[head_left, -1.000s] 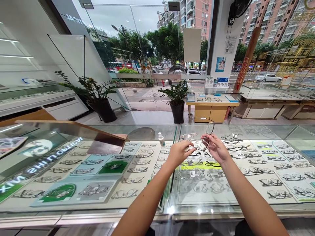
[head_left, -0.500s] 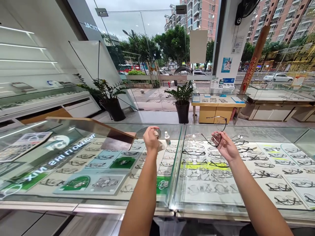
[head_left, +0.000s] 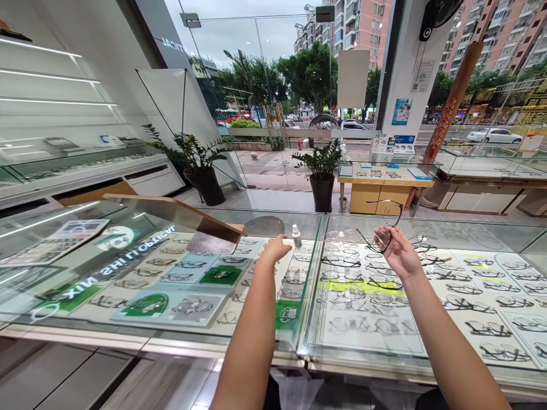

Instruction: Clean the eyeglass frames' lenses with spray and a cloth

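Observation:
My right hand pinches a pair of thin dark-framed eyeglasses by the rim, holding them up above the right-hand glass counter with the temples unfolded. Over the left-hand counter, my left hand reaches forward, fingers extended and pointing right, just short of a small white bottle. The bottle stands upright on the glass near the counter joint. No held object shows in the left hand; its underside is hidden. A dark round disc lies on the glass behind that hand.
Rows of eyeglasses fill the glass display case below both hands. A tilted wood-edged board stands on the left counter. Potted plants and a wooden display table are beyond, before the glass front.
My left hand, earlier closed around a pale cloth-like piece, has lowered and stretched its fingers toward the bottle; the piece no longer shows. The right hand still holds the eyeglasses. The view turned slightly left.

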Demonstrator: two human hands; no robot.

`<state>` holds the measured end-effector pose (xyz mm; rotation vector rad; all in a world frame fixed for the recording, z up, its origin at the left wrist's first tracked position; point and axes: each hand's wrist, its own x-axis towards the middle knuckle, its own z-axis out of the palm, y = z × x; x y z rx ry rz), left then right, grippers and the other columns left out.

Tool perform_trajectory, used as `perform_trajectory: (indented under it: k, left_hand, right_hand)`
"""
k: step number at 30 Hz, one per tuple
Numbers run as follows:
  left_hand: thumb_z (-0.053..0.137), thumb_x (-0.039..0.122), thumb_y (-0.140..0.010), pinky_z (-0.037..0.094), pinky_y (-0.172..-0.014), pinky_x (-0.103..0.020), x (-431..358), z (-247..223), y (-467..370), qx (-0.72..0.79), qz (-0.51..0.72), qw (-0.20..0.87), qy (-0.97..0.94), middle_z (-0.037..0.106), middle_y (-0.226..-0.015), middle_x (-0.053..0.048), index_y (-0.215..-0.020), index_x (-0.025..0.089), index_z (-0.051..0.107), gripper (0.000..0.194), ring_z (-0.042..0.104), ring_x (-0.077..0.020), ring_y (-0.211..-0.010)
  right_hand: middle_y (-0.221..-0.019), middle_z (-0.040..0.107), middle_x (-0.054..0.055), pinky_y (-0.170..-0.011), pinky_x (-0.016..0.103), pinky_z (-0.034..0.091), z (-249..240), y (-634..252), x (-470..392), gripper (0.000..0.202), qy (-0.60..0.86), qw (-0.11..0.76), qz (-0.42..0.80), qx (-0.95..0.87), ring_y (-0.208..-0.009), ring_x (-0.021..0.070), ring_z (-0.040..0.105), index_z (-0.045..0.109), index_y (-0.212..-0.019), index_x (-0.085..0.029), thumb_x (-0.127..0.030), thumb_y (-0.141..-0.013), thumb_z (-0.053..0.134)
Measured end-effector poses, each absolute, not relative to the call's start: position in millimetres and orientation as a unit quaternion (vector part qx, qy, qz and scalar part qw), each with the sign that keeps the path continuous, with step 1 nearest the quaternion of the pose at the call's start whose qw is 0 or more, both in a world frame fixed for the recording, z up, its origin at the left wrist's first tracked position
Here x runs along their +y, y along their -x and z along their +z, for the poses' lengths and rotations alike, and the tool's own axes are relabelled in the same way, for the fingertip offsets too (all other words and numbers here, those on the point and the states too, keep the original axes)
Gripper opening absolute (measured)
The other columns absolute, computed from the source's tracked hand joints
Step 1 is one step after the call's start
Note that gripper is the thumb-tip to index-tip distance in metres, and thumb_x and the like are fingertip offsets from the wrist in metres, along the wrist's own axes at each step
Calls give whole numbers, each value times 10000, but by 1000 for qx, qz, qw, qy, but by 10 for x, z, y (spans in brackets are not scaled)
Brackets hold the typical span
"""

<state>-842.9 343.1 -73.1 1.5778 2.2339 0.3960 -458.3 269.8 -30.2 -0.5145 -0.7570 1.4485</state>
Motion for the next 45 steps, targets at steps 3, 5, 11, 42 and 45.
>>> perform_trajectory:
  k: [3,5,11,42,45]
  left_hand:
    - [810,454,-713,521,-947,-463,3415,-715,8367,783,141,214,-567,661,-1423,-187,-1317,262,663,651,657,-415,-1244]
    - [830,519,-692,472,-1023,-529,3401,-694,8304,782,154,212,-565,626,-1472,-199,-1318,268,660,695,592,-453,-1325]
    - [699,551,-829,376,-1081,-581,3375,-670,8096,771,241,189,-559,710,-1310,-168,-1038,252,686,365,560,-463,-1330]
    - [384,992,-744,189,-396,-271,2772,-477,7003,305,470,530,-637,260,-350,37,-428,244,389,812,236,-87,-334]
    - [449,939,-765,210,-428,-276,2775,-514,6992,320,466,511,-647,362,-371,-4,-408,230,422,794,314,-100,-375]
  right_hand:
    - [-996,802,-26,-960,256,622,-283,4595,2678,301,221,650,644,-339,-1010,131,769,742,-831,-250,-359,-698,989]
    - [-998,802,-34,-964,254,621,-269,4601,2661,291,220,646,644,-347,-1017,125,767,745,-831,-260,-365,-705,986]
    - [-1017,804,-42,-1014,262,601,-217,4633,2599,311,223,646,629,-372,-1042,120,757,747,-830,-276,-414,-692,989]
    - [-885,750,36,-988,365,448,-307,5162,2303,523,308,471,627,-538,-953,199,663,619,-794,-208,-651,-730,892]
    - [-881,748,34,-978,369,461,-304,5181,2286,509,300,465,633,-542,-920,192,656,627,-789,-207,-640,-739,890]
